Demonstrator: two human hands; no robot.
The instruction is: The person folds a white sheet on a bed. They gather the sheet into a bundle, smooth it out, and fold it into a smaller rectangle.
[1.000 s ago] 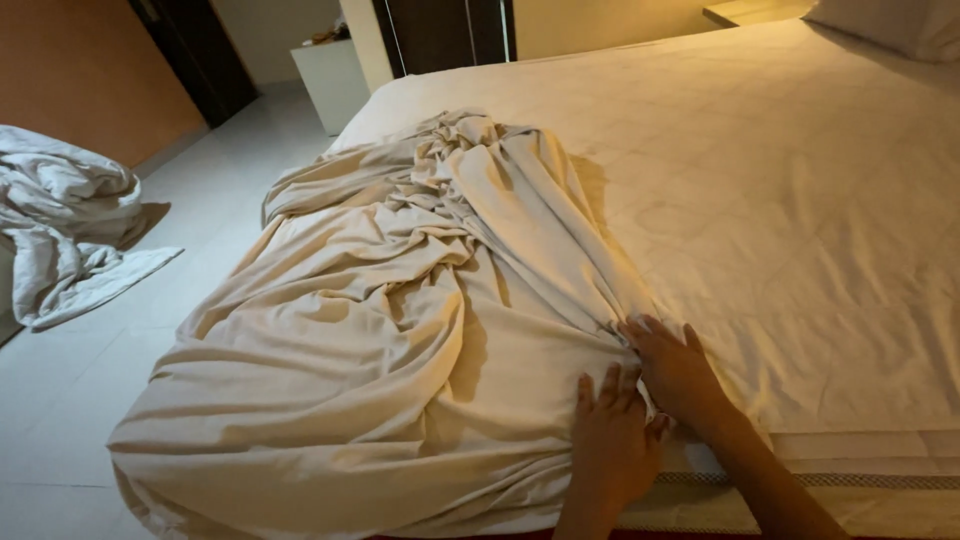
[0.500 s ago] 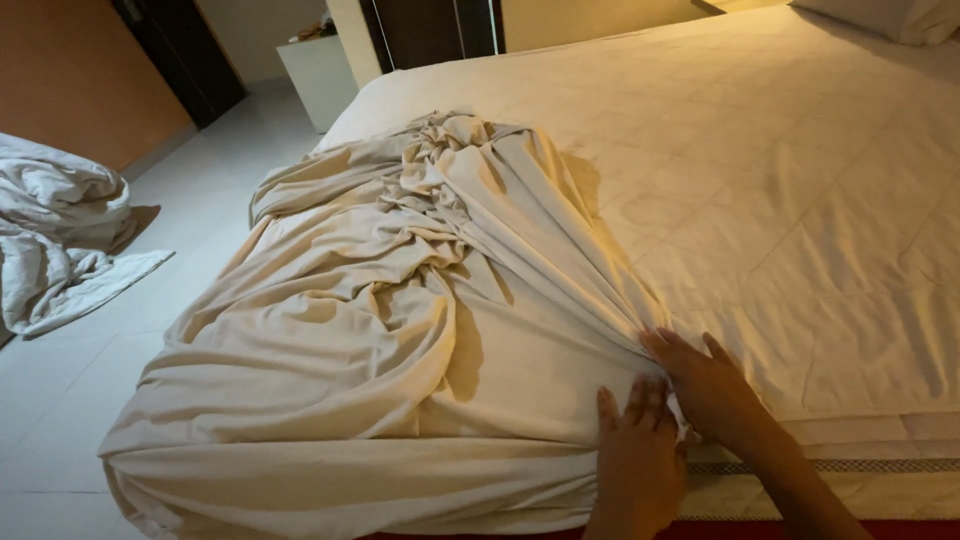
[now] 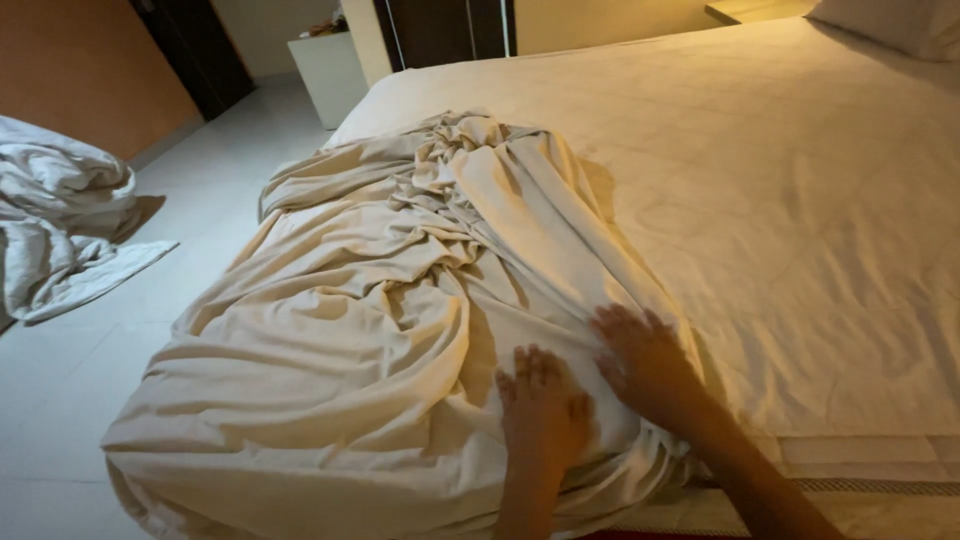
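I had my left hand point(image 3: 545, 405) and right hand point(image 3: 640, 350) flat, fingers spread, pinching nothing — pressing the crumpled beige cotton sheet point(image 3: 390, 330) where it draped over the white mattress point(image 3: 800, 200) corner, apparently to pin it

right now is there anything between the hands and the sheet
Nothing visible: the left hand and right hand both lie flat on the bunched sheet, at its edge on the bed.
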